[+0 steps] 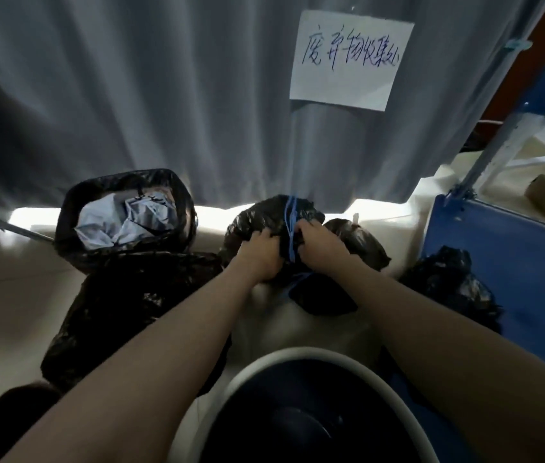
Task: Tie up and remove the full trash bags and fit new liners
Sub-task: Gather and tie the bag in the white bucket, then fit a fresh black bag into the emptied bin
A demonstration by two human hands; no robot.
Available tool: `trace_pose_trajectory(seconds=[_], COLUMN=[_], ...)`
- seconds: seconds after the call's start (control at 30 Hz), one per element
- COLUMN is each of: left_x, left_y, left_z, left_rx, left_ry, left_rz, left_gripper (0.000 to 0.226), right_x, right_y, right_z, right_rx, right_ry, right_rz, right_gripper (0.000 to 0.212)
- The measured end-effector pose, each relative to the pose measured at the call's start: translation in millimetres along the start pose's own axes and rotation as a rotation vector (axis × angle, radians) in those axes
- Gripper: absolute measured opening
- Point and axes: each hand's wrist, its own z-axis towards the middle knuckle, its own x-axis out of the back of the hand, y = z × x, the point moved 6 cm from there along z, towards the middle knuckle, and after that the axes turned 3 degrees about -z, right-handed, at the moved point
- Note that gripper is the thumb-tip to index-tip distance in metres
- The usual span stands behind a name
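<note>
A full black trash bag (pixel 257 215) sits on the floor at centre, its gathered neck wound with a blue drawstring (pixel 290 215). My left hand (pixel 259 253) grips the bag's bunched plastic on the left. My right hand (pixel 319 243) grips the neck and the blue string on the right. A bin (pixel 184 208) at back left wears a black liner and holds crumpled white paper (pixel 124 218). Close below me stands a round bin (pixel 301 355) with a white rim and a dark inside.
A large black bag (pixel 120 305) lies at left under the lined bin. Another black bag (pixel 451 282) rests against a blue cart (pixel 505 248) at right. A grey curtain (pixel 164 95) with a handwritten paper sign (pixel 348 58) hangs behind.
</note>
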Motion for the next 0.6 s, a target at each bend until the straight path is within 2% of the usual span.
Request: trace_pose_trajectory(seconds=[0.07,0.13,0.23,0.37,0.6], left_x=[-25,-29,-16,8,46], left_y=[2,1,-1,0,28], left_z=[-3,-6,-10,-23,-73], left_rx=[-0.004,0.006,0.004,0.007,-0.023], left_ry=[-0.138,-0.153,-0.09,-0.043,0.059], left_rz=[0.017,0.006,-0.004,0.006,-0.003], left_gripper=[0.077,0.084,0.079,0.068,0.067], right_x=[-15,-14,-2,17,58], right_y=[2,1,-2,-7,-21], right_z=[-6,-10,-15,-34,-101], right_rx=[-0.009,-0.017,-0.013,-0.01,-0.045], right_ry=[-0.068,-0.048,0.019,0.055,0.108], right_rz=[-0.116,-0.152,-0.135,-0.093,0.017], right_gripper=[0.044,0.054,0.059,0.055,0.055])
